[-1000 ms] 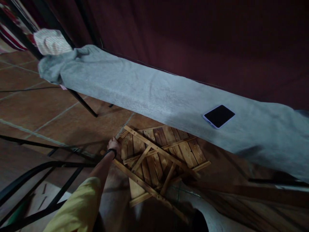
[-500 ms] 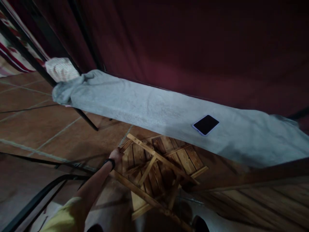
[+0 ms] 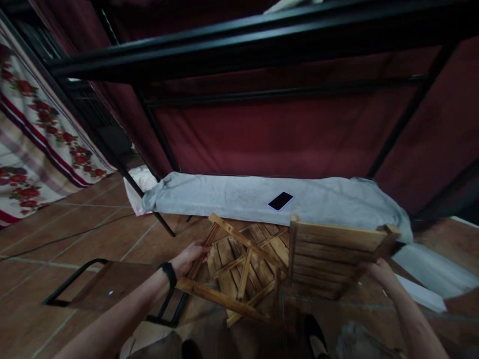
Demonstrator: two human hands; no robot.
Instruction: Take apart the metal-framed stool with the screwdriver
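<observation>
**Folding wooden chair held at both ends, partly opened**

Head view. The left hand (image 3: 191,255) is closed around one light wooden rail at the left end of the folding wooden chair (image 3: 262,259); the fingers wrap the rail, though how tightly cannot be told. The right hand (image 3: 377,271) grips the lower right corner of the slatted panel (image 3: 331,249), which stands nearly upright to the right of the leg frame (image 3: 232,299); its fingertips are hidden behind the wood. Between the two grips the slatted seat (image 3: 239,254) lies tilted, with crossed struts over it and one long rail running below the left hand toward the person's feet. The chair appears to be held just above the tiled floor (image 3: 75,224), though contact at its lower edge cannot be made out.

Beyond both grips runs a long surface draped in a grey cloth (image 3: 232,192), bearing a dark phone (image 3: 280,201). A black metal frame (image 3: 224,45) and a red curtain (image 3: 280,134) rise behind it. Left of the left hand lies a low dark-framed board (image 3: 108,284).

Judged step: the chair is mid-unfolding or mid-folding, which of the two cannot be told. The next move would call for both grips to hold firm while the panel and leg frame swing about their pivots, with fingers kept clear of the closing struts.
</observation>
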